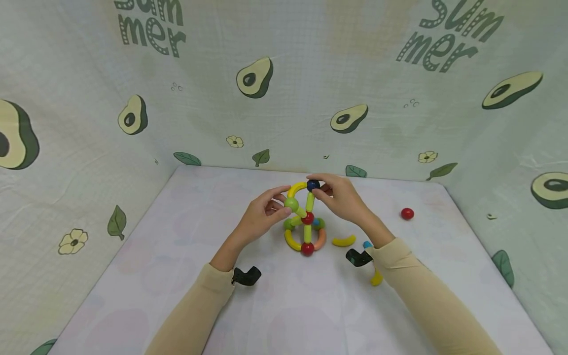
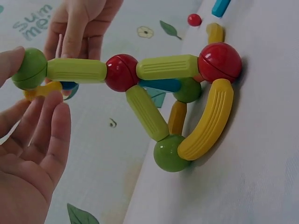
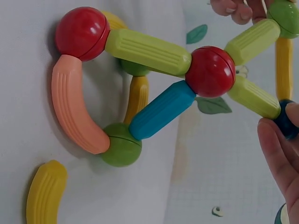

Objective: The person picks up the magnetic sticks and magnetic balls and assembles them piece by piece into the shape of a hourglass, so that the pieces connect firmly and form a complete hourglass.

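Note:
A structure of coloured balls and ribbed rods stands on the table. Its base is a ring with a red ball [image 1: 307, 249], green balls, yellow curved rods and a salmon curved rod [image 3: 74, 105]. Light-green rods and a blue rod [image 3: 162, 110] rise to a central red ball [image 2: 122, 73]. Two more light-green rods lead up from there to a green ball [image 1: 291, 204] and a dark blue ball [image 1: 313, 185], joined by a yellow curved rod [image 1: 296, 189]. My left hand [image 1: 266, 209] holds the upper green ball between thumb and fingers. The dark blue ball is pinched by my right hand [image 1: 343, 197].
Right of the structure lies a loose yellow curved rod [image 1: 343, 241]. Another yellow piece [image 1: 376, 278] and a blue piece [image 1: 367, 244] show beside the right wrist, partly hidden by its camera [image 1: 358, 257]. Farther right sits a loose red ball [image 1: 407, 213]. Patterned cloth walls enclose the table.

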The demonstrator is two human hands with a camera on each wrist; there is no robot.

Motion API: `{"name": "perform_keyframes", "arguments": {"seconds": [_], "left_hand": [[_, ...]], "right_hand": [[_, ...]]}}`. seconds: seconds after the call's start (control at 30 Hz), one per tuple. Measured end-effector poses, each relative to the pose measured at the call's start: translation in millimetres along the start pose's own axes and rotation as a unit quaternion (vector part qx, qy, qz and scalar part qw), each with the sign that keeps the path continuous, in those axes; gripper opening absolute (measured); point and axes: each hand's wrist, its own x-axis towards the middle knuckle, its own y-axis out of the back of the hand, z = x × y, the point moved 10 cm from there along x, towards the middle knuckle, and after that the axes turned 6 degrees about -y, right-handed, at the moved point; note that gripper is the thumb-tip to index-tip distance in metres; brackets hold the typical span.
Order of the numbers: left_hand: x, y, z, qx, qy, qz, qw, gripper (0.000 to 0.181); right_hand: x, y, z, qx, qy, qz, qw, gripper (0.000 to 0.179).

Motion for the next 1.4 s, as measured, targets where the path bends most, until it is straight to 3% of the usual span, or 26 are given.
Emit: {"name": "perform_keyframes", "arguments": {"seconds": [0.33,0.6,0.77,0.97,1.2,1.4], "left_hand": [[0.7,-3.9,-1.3,-0.012,-0.008,-0.025,0.9996,0.069],[3.8,-7.7,0.5,-0.018,-0.006,-0.063,0.9978,0.076],[7.6,-9.4,-1.1,-0.005,-0.004,-0.087,0.9961,0.077],[10.0,-8.7,-2.2,0.007,-0.004,-0.095,0.9954,0.077],[11.7,-7.8,-2.3,0.018,-0.008,-0.093,0.9955,0.077],[11.1,-7.1,-0.4,0.032,-0.009,-0.094,0.995,0.079]], "right_hand": [[0.6,-2.3,-4.1,0.002,0.007,0.017,0.9998,0.039],[2.8,-5.3,-5.0,-0.002,0.013,0.016,0.9998,0.039],[2.9,-6.7,-5.1,0.002,0.013,0.012,0.9999,0.039],[0.3,-5.7,-4.1,-0.002,0.006,0.001,1.0,0.044],[-17.9,5.2,6.4,-0.031,-0.014,-0.032,0.9989,0.049],[-52.8,15.2,33.4,-0.068,-0.032,-0.069,0.9948,0.045]]}}
